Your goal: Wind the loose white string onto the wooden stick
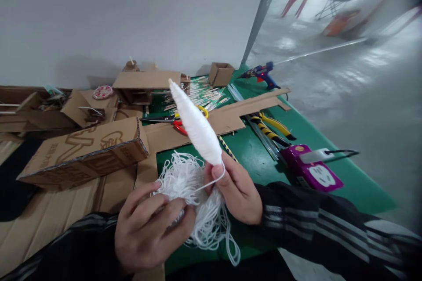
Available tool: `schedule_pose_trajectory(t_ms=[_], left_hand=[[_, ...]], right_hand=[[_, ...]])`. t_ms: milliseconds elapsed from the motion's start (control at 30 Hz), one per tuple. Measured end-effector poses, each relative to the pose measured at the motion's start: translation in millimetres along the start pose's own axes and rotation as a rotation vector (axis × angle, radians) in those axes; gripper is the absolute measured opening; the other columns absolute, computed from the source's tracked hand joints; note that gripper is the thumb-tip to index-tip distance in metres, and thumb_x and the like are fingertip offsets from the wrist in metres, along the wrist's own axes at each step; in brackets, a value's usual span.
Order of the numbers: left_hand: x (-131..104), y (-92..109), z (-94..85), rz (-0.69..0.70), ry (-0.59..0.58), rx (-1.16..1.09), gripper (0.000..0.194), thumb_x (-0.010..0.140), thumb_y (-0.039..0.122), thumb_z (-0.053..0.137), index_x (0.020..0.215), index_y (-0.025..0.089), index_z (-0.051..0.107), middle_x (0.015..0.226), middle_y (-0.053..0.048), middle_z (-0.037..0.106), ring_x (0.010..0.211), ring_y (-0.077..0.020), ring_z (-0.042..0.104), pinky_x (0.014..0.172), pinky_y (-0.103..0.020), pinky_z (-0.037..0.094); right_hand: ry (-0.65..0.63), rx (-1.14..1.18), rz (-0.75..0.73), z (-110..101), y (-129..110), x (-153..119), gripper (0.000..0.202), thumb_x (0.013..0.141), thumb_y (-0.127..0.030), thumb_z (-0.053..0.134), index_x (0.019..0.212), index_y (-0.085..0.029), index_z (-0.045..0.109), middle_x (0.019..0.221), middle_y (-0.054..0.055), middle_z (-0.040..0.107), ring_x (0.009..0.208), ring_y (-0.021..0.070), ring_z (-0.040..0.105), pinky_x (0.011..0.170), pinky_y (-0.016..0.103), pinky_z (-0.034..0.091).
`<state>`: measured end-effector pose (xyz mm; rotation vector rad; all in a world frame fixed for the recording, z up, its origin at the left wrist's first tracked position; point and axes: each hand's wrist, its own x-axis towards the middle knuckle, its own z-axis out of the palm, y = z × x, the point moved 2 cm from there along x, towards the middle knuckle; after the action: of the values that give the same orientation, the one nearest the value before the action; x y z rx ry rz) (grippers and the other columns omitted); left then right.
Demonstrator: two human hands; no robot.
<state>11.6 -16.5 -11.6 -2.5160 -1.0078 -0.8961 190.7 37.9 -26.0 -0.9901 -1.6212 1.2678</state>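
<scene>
A stick wound with white cord, forming a spindle (199,127), tilts up and left from my right hand (235,189). My right fingers are closed round its lower end, and a strand of cord runs over the thumb. Beneath it a loose tangle of white cord (211,224) hangs over the green table's front part. Curled into the left side of that tangle is my left hand (153,226), its fingers closed on the cord. The bare wooden tip of the stick shows at the top.
Scissors (161,119) lie on cardboard behind the spindle. A cardboard box (89,149) sits at left. Pliers (273,129), a purple power strip (311,169) and a glue gun (262,74) are on the right. Several thin sticks (204,94) lie near the wall.
</scene>
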Motion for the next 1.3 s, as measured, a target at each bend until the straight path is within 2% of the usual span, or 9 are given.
schedule_pose_trajectory(t_ms=[167, 367, 633, 800, 933, 1033, 1133, 1233, 1300], left_hand=[[-1, 0, 0.2, -0.044, 0.101, -0.046, 0.025, 0.07, 0.008, 0.076, 0.081, 0.03, 0.072, 0.072, 0.006, 0.069, 0.073, -0.015, 0.049, 0.089, -0.035, 0.047], [-3, 0, 1.2, -0.077, 0.103, -0.068, 0.023, 0.073, 0.012, 0.074, 0.082, 0.032, 0.071, 0.069, 0.006, 0.067, 0.072, -0.015, 0.051, 0.084, -0.036, 0.051], [-5, -1, 1.3, -0.084, 0.082, -0.098, 0.021, 0.077, 0.011, 0.07, 0.084, 0.031, 0.071, 0.071, 0.005, 0.069, 0.073, -0.0164, 0.05, 0.086, -0.037, 0.047], [-1, -4, 5.1, -0.136, -0.014, -0.259, 0.013, 0.081, 0.013, 0.064, 0.085, 0.025, 0.069, 0.077, 0.002, 0.071, 0.079, -0.0182, 0.052, 0.089, -0.038, 0.042], [1, 2, 9.0, -0.205, -0.091, -0.406, 0.008, 0.083, 0.023, 0.057, 0.083, 0.022, 0.065, 0.086, -0.003, 0.07, 0.086, -0.0214, 0.053, 0.088, -0.041, 0.04], [1, 5, 8.4, -0.269, -0.181, -0.521, 0.023, 0.085, 0.035, 0.047, 0.089, 0.019, 0.063, 0.094, -0.008, 0.067, 0.088, -0.0246, 0.053, 0.079, -0.042, 0.041], [3, 3, 6.0, -0.14, -0.288, -0.588, 0.026, 0.089, 0.023, 0.036, 0.096, 0.015, 0.06, 0.099, -0.01, 0.066, 0.083, -0.0223, 0.054, 0.07, -0.037, 0.042], [5, -5, 5.2, 0.046, -0.381, -0.478, 0.023, 0.088, 0.01, 0.038, 0.096, 0.015, 0.059, 0.101, -0.006, 0.067, 0.073, -0.0176, 0.052, 0.062, -0.032, 0.041], [6, -8, 5.7, 0.155, -0.418, -0.395, 0.021, 0.087, 0.009, 0.042, 0.096, 0.016, 0.06, 0.102, -0.005, 0.068, 0.067, -0.0161, 0.049, 0.056, -0.032, 0.038]], right_hand=[[-0.053, 0.259, 0.077, 3, -1, 1, 0.035, 0.096, -0.049, 0.036, 0.082, -0.019, 0.048, 0.062, 0.0, 0.059, 0.051, 0.0107, 0.05, 0.049, 0.022, 0.039], [-0.167, 0.61, 0.172, 7, -9, 4, 0.03, 0.096, -0.05, 0.037, 0.087, -0.021, 0.044, 0.071, 0.003, 0.067, 0.057, 0.0135, 0.057, 0.057, 0.027, 0.043], [-0.196, 0.619, 0.151, 6, -3, 6, 0.033, 0.095, -0.05, 0.039, 0.085, -0.02, 0.047, 0.051, -0.004, 0.056, 0.044, 0.0103, 0.047, 0.05, 0.024, 0.037], [-0.199, 0.624, 0.149, 6, -3, 6, 0.032, 0.096, -0.049, 0.039, 0.085, -0.02, 0.047, 0.05, -0.004, 0.055, 0.043, 0.0101, 0.045, 0.049, 0.024, 0.036], [-0.18, 0.572, 0.147, 5, -4, 7, 0.032, 0.096, -0.049, 0.038, 0.084, -0.02, 0.047, 0.05, -0.004, 0.055, 0.043, 0.0104, 0.045, 0.05, 0.024, 0.035], [-0.153, 0.53, 0.136, 4, -5, 7, 0.033, 0.096, -0.049, 0.036, 0.084, -0.02, 0.046, 0.049, -0.004, 0.053, 0.043, 0.0103, 0.042, 0.049, 0.024, 0.034], [-0.145, 0.488, 0.097, 2, -7, 8, 0.032, 0.096, -0.048, 0.037, 0.084, -0.02, 0.047, 0.049, -0.005, 0.051, 0.044, 0.0103, 0.04, 0.05, 0.025, 0.033], [-0.177, 0.449, 0.071, -1, -9, 9, 0.032, 0.096, -0.048, 0.036, 0.085, -0.021, 0.047, 0.05, -0.004, 0.051, 0.046, 0.0116, 0.043, 0.052, 0.026, 0.036], [-0.206, 0.424, 0.07, -1, -9, 9, 0.031, 0.097, -0.047, 0.036, 0.085, -0.021, 0.047, 0.051, -0.003, 0.053, 0.048, 0.0123, 0.045, 0.054, 0.027, 0.038]])
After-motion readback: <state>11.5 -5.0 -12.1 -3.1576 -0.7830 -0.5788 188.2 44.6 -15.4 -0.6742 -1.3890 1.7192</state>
